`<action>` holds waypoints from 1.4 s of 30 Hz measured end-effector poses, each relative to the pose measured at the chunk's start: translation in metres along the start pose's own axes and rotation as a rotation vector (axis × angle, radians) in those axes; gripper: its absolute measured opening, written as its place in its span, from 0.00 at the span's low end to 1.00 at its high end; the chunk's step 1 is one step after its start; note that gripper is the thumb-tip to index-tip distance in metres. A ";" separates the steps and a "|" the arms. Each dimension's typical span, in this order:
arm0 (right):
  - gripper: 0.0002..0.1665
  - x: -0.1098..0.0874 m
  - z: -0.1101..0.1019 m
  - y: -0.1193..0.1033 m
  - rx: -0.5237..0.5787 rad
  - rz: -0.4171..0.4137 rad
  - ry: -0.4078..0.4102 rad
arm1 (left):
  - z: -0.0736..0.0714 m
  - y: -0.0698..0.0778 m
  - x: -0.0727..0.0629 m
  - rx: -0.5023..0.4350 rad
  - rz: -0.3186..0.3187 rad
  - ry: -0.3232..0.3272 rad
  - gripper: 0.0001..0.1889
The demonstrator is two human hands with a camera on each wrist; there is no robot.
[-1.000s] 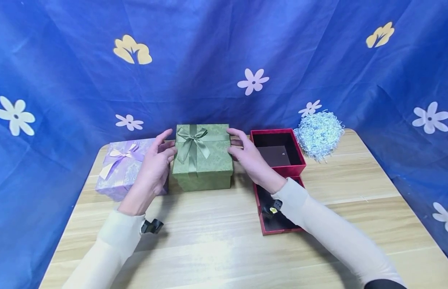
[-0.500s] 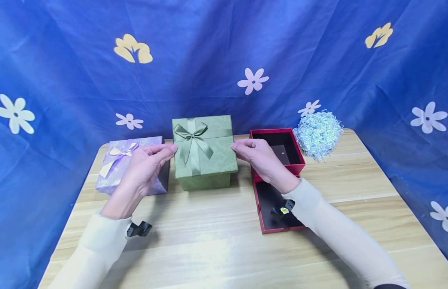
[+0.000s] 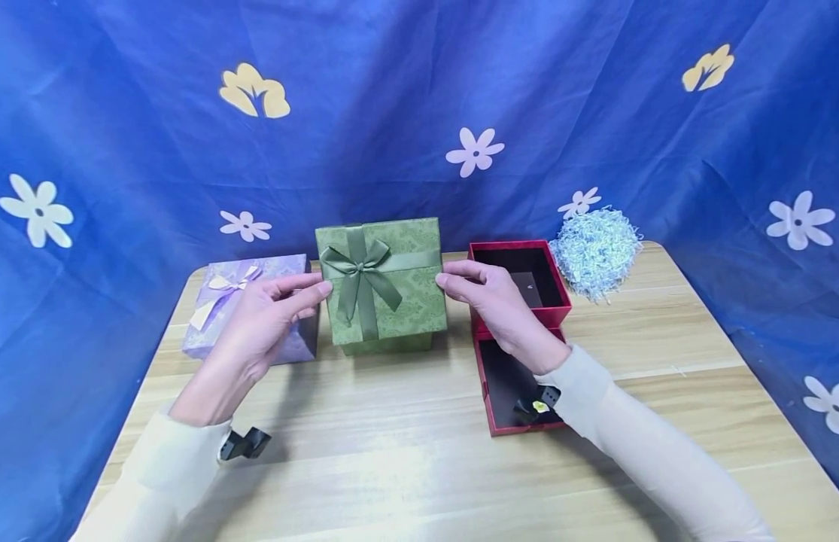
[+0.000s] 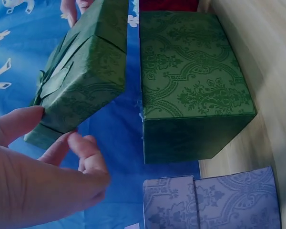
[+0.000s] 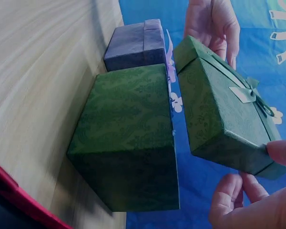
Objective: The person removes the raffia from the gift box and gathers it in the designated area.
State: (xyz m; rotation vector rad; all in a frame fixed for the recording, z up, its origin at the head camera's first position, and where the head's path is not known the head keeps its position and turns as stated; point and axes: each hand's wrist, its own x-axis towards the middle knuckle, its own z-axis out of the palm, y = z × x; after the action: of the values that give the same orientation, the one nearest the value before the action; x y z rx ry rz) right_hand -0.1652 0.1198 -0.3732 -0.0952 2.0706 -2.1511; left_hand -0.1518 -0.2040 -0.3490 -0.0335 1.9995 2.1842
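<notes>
- From the head view the green lid [image 3: 381,280] seems to sit on its box; both wrist views show a clear gap, the lid lifted free and tilted above the green box base [image 4: 193,102], which stands on the table [image 3: 419,452].
- The left hand [image 3: 256,327] pinches the lid's left edge, thumb on top and fingers curled under, as the left wrist view shows; the right hand [image 3: 500,305] has the same clamped grip on the right edge.
- Lid and base are stiff card covered in paper with a darker green damask pattern; a satin ribbon bow [image 3: 360,272] crosses the lid's top.
- In the head view only a thin strip of the base shows under the lid's front edge.
- A lilac box [image 3: 253,312] with a pale bow stands just left of the green one; its right part is hidden behind the left hand.
- Right of the green box stands an open red box [image 3: 521,280] with a dark inside; its red lid [image 3: 507,391] lies upturned in front, partly covered by the right forearm.
- A mound of pale shredded paper [image 3: 597,252] lies at the table's far right, against a blue cloth [image 3: 419,98] printed with flowers.
- The wrist views are dim and blue-tinted, with blurred table grain.
</notes>
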 end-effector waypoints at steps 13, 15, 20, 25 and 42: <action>0.35 -0.024 -0.004 0.003 0.071 -0.028 -0.126 | 0.000 0.006 -0.026 0.066 0.000 -0.150 0.39; 0.36 -0.028 -0.004 0.004 0.066 -0.040 -0.135 | 0.000 0.006 -0.031 0.068 0.019 -0.168 0.38; 0.37 -0.040 -0.005 0.006 0.061 -0.062 -0.135 | 0.002 0.005 -0.040 0.073 0.049 -0.222 0.31; 0.36 -0.052 -0.007 0.010 0.054 -0.061 -0.166 | -0.001 0.002 -0.048 0.058 0.012 -0.220 0.21; 0.29 -0.083 -0.009 0.031 -0.042 0.040 -0.187 | -0.007 -0.020 -0.071 0.233 -0.027 -0.198 0.21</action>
State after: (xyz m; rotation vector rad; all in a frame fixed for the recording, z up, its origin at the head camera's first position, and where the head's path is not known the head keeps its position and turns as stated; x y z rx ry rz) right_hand -0.0829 0.1404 -0.3991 -0.2474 1.9950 -1.9930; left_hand -0.0800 -0.2176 -0.3591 0.1788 2.1088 1.8451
